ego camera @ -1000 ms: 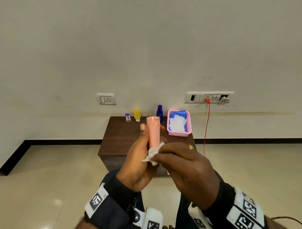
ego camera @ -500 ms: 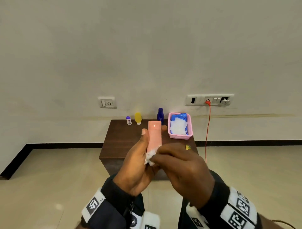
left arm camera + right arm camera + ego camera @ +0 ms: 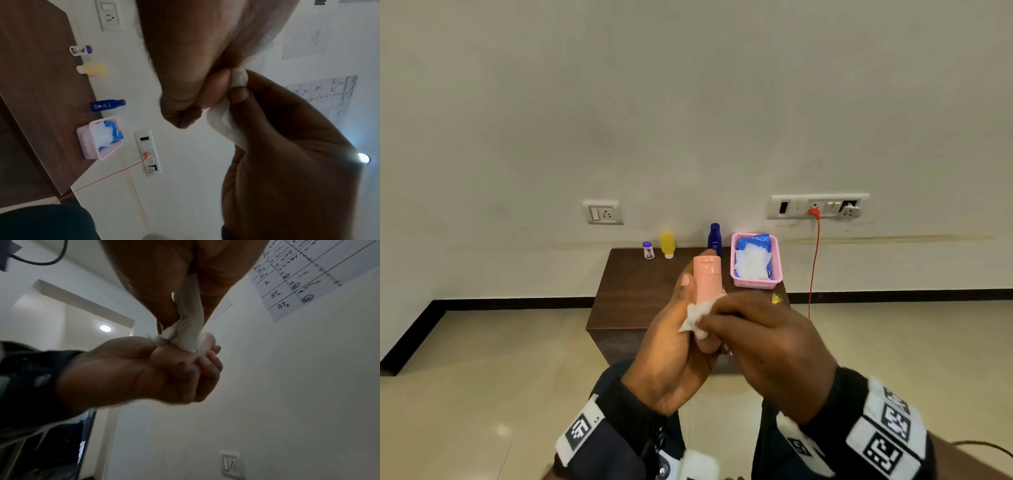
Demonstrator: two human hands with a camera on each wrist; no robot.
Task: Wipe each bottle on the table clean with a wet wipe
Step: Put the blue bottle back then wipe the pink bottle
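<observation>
A pink bottle (image 3: 707, 279) stands upright in the air in front of me, above the near edge of the brown table (image 3: 640, 291). My left hand (image 3: 681, 329) grips its lower half, thumb along the left side. My right hand (image 3: 753, 329) pinches a crumpled white wet wipe (image 3: 697, 317) against the bottle's lower body. The wipe (image 3: 185, 331) hangs bunched between the right fingers in the right wrist view. A small white bottle with a purple cap (image 3: 648, 249), a yellow bottle (image 3: 667, 245) and a dark blue bottle (image 3: 714, 238) stand at the table's back edge.
A pink basket (image 3: 756, 282) holding a blue wipes pack and loose white wipes sits at the table's back right. A red cable (image 3: 814, 267) hangs from the wall socket beside the table. Tiled floor surrounds the table.
The wipe and my right hand have slid down slightly on the pink bottle, which has turned a little in my left hand. The view has shifted a bit.
</observation>
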